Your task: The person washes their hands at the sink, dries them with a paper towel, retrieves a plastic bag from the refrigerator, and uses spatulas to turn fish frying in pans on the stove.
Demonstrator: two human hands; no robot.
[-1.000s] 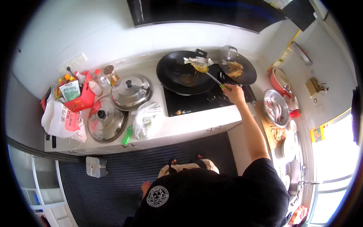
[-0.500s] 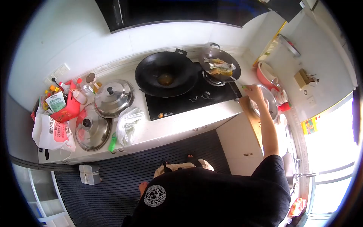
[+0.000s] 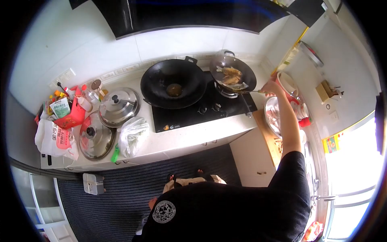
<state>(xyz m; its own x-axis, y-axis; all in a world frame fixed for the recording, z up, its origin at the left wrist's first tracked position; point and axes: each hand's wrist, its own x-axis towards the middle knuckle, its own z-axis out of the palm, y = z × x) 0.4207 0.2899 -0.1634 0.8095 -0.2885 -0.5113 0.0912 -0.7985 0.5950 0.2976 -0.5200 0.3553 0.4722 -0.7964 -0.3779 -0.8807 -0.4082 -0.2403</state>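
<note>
My right hand (image 3: 271, 88) is closed around the handle of a cooking spatula (image 3: 254, 91), which reaches left into the smaller wok (image 3: 248, 71) on the right burner. Browned fish (image 3: 231, 76) lie in that wok. A paler, silvery fish (image 3: 238, 86) rests by its near rim, at the spatula's end. To the left, a large black wok (image 3: 157, 82) has a little brownish liquid (image 3: 174, 90) at its bottom. My left hand (image 3: 152, 203) hangs low beside my body, its fingers mostly hidden; a pale thing (image 3: 142, 224) below it is unclear.
Two steel lids (image 3: 121, 105) and a plastic bag (image 3: 134, 137) lie left of the black hob (image 3: 185, 119). A red basket (image 3: 75, 115) of bottles stands farther left. Under my right forearm are a steel bowl (image 3: 272, 115) and a wooden board (image 3: 267, 131). A red-rimmed bowl (image 3: 287, 82) stands behind.
My right hand has moved slightly up with the spatula, which now lies flatter at the near rim. The silvery fish has shifted from the wok's middle toward that rim.
</note>
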